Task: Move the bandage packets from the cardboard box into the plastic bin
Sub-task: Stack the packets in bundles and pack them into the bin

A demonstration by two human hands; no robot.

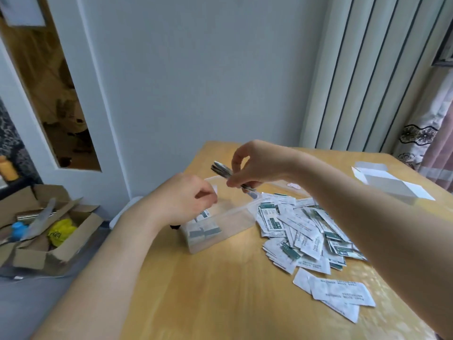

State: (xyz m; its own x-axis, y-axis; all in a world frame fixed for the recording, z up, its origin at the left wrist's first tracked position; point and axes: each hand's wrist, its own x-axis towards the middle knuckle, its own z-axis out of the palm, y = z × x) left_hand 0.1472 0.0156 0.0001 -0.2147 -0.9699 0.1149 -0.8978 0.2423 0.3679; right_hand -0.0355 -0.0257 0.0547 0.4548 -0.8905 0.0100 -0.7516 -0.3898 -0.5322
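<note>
From the head camera, your right hand (257,165) hangs above the far end of the clear plastic bin (232,229). Its thumb and fingers are curled round a thick stack of bandage packets (220,169), which sticks out to the left of the fingers, edge-on and tilted. Your left hand (179,200) sits lower, over the near left part of the bin, with its fingers curled downward towards the inside. You cannot tell from this angle whether it has hold of anything.

The bin stands on the wooden table (220,295), near the table's left edge. A few packets in the bin (204,229) already lie flat at its near end, partly under your left hand. Just to the right of the bin, a loose pile of packets (306,229) is spread over the table top, white with green printing, many overlapping. A few more lie apart from the pile, closer to you (340,293).

The white cardboard box (392,185) rests at the far right of the table, its flaps open, well apart from the bin and beyond your right forearm.

On the floor to the left is a brown carton (81,224) holding a yellow bag (61,230) and a blue object (18,229). A door with a glass panel (49,94) stands behind it, and a patterned curtain (426,143) hangs at the right
</note>
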